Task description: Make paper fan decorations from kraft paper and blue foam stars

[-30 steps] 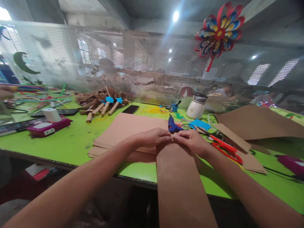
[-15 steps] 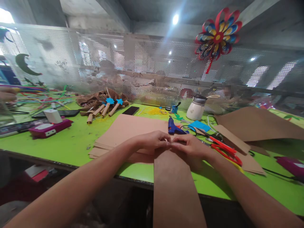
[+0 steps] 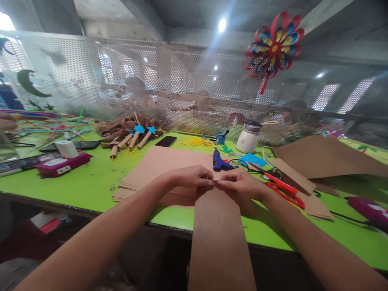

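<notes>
A long strip of brown kraft paper (image 3: 220, 234) runs from my hands down over the table's front edge. My left hand (image 3: 195, 177) pinches its far end, fingers bent over a narrow folded edge. Close beside it, my right hand (image 3: 238, 182) grips the same edge between thumb and fingers. The two thumbs almost meet at the fold. Under and behind my left hand lies a stack of brown paper sheets (image 3: 154, 165). Just beyond the hands sits a blue glue gun (image 3: 220, 161). Red-handled scissors (image 3: 286, 194) rest to the right of my right hand.
Fan-like paper pieces with blue flowers (image 3: 139, 129) lie at the back left. A purple power strip (image 3: 63, 163) and a black phone (image 3: 165, 141) are on the green table (image 3: 100, 182). A white jug (image 3: 248, 137) stands behind, near a large brown sheet (image 3: 330, 157).
The view has shifted slightly. My fingers have moved a little along the folded edge, and the strip's hanging part has swung slightly left. Both hands keep their grip.
</notes>
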{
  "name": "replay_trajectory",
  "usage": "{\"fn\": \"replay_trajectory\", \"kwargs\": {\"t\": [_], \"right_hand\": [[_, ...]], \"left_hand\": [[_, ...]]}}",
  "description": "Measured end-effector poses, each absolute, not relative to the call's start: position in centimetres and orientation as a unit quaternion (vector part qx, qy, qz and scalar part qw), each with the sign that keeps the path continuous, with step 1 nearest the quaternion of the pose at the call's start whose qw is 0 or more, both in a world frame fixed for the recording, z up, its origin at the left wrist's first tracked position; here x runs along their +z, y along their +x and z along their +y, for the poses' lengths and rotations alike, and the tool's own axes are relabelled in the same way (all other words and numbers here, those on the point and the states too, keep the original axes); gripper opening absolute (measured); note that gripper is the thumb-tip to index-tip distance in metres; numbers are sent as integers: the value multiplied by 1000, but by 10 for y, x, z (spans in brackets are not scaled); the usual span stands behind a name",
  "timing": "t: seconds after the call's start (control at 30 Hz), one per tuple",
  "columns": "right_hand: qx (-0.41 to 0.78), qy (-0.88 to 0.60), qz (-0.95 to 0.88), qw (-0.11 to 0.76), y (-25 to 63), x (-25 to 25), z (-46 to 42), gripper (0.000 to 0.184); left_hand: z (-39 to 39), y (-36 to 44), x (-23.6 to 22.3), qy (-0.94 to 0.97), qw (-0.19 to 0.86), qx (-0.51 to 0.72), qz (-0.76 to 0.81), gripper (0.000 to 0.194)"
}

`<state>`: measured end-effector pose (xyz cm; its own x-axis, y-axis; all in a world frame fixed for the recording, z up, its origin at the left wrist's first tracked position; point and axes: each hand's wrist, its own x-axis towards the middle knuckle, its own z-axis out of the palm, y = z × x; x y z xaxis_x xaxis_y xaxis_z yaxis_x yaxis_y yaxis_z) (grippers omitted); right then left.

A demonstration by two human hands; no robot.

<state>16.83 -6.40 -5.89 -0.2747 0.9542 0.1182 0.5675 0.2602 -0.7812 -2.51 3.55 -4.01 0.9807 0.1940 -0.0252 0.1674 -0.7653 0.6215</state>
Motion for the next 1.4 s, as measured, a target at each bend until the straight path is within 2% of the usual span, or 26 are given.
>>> {"fn": "replay_trajectory", "kwargs": {"t": [0.13,0.53,0.67,0.83,0.97,1.4], "right_hand": [[367,-525,-702,312,170,-59,-64,32],[418,-478,-719,282,178,-53,-65,31],[405,-499,-712,283,181,-54,-64,31],[447,-522,-677,264,186,-58,-63,33],[439,-522,-681,267,188,-61,-61,34],[560,-463,-620,295,193,-67,-64,29]], "left_hand": [[39,-27,-41,923,371,17,106,26],[44,-27,-49,856,501,45,119,20],[47,-29,-50,863,491,43,114,26],[51,-32,-45,891,433,35,133,32],[52,-32,-43,890,435,30,133,35],[59,-37,-44,875,468,-21,122,27]]}}
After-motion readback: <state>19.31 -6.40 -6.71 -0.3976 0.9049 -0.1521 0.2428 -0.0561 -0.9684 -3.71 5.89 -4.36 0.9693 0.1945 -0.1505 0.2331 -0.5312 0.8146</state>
